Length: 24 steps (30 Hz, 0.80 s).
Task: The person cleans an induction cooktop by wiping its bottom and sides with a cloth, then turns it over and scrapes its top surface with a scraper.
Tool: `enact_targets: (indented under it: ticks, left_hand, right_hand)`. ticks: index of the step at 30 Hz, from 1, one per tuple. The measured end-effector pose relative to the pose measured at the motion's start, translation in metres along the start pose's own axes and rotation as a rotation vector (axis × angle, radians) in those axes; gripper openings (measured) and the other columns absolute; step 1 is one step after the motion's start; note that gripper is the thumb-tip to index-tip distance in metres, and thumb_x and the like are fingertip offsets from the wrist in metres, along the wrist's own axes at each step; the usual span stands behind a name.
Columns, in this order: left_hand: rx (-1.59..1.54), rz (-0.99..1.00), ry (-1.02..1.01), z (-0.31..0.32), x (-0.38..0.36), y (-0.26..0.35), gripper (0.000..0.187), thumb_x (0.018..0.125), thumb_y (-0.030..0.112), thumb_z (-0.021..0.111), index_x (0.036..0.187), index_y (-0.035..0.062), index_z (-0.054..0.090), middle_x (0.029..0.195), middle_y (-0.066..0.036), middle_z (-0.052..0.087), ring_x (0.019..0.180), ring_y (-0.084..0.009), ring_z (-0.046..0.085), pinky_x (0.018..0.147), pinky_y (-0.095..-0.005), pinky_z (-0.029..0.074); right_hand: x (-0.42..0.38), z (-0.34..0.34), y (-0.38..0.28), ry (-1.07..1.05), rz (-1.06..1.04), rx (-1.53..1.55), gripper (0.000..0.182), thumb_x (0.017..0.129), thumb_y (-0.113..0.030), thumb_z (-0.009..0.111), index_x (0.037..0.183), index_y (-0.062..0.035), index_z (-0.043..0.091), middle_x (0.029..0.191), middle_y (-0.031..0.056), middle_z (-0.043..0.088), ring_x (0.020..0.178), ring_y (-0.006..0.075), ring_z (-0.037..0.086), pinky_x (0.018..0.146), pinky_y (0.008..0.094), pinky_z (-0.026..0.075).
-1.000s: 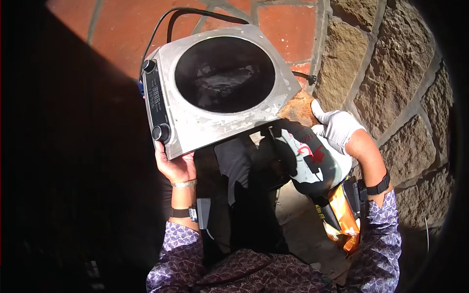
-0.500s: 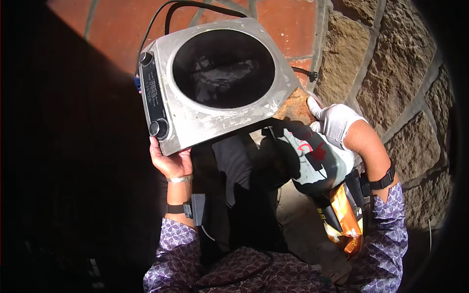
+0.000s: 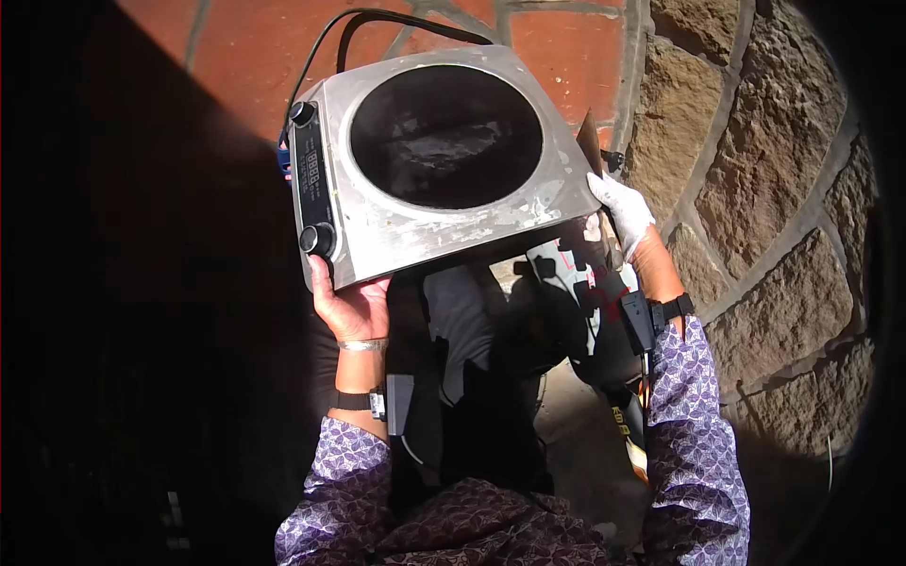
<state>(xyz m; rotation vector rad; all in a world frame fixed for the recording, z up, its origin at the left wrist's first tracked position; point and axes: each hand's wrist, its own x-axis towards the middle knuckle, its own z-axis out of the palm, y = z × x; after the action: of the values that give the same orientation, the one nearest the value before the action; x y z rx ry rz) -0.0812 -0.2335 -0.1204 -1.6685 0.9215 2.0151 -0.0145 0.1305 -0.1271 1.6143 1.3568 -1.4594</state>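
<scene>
A silver induction cooktop (image 3: 377, 250) with a round black glass plate (image 3: 448, 137) is held tilted in front of me. On its left side are a control panel and two black knobs. My bare left hand (image 3: 351, 307) grips the near left corner, thumb up beside the lower knob (image 3: 317, 240). At the right corner, my right hand (image 3: 623, 209), in a white glove, has its fingers closed around the edge; some fingers are hidden underneath. A thin brown piece (image 3: 588, 141) stands edge-on behind that right side.
Red floor tiles (image 3: 566, 57) lie beyond the cooktop, with a black cable (image 3: 330, 28) looping over them. A rough stone wall or paving (image 3: 755, 189) lies to the right. Below the right hand is a white bag with red print (image 3: 571, 274), mostly shadowed, near a shiny packet (image 3: 634, 453).
My right hand has left the flat brown piece and moved up and left onto the cooktop's right corner. The cooktop has shifted slightly right. My left hand keeps its grip.
</scene>
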Motion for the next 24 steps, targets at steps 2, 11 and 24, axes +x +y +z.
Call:
enact_targets:
  ticks: [2, 11, 24]
  left_hand:
    - [0.050, -0.035, -0.032, -0.001, 0.000, -0.001, 0.059, 0.086, 0.043, 0.062, 0.130, 0.0071, 0.048, 0.130, -0.012, 0.050, 0.118, -0.0323, 0.050, 0.088, -0.0540, 0.049]
    - [0.128, -0.137, -0.032, 0.010, -0.004, -0.022, 0.055, 0.087, 0.046, 0.061, 0.125, 0.0086, 0.050, 0.127, -0.013, 0.050, 0.120, -0.0325, 0.048, 0.090, -0.0539, 0.047]
    - [-0.029, -0.279, -0.063, 0.015, -0.002, -0.065, 0.060, 0.082, 0.039, 0.071, 0.125, 0.0058, 0.047, 0.125, -0.016, 0.051, 0.117, -0.0342, 0.050, 0.095, -0.0534, 0.045]
  right_hand:
    - [-0.011, 0.020, -0.013, -0.020, 0.100, -0.026, 0.054, 0.087, -0.020, 0.066, 0.134, 0.0005, 0.048, 0.125, 0.0062, 0.059, 0.110, 0.0138, 0.055, 0.098, 0.0250, 0.040]
    - [-0.007, 0.018, 0.009, -0.018, -0.025, -0.131, 0.046, 0.087, -0.019, 0.066, 0.128, -0.0008, 0.055, 0.114, 0.0036, 0.063, 0.099, 0.0122, 0.057, 0.091, 0.0259, 0.042]
    - [-0.025, 0.016, -0.021, -0.161, -0.416, -1.311, 0.063, 0.088, -0.035, 0.057, 0.141, -0.0073, 0.038, 0.133, 0.0234, 0.050, 0.124, 0.0333, 0.048, 0.106, 0.0334, 0.036]
